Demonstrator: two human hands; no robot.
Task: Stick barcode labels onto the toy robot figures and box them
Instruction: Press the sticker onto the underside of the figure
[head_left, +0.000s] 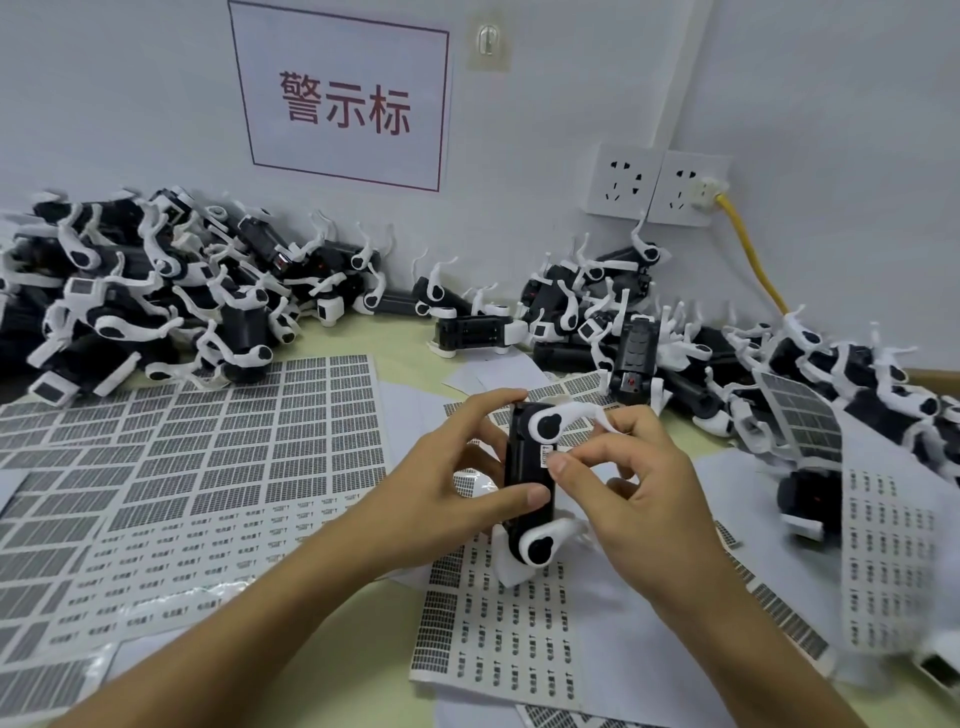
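A black-and-white robot is gripped above the sheets (on the surface) by the left hand; a small label is pinched against it by the right hand.

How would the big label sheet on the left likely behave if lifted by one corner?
The label sheet would probably flop and sag: it looks thin and lies flat. Likely light. Its glossy backing, showing along the near edge, may slip over the sheets beneath.
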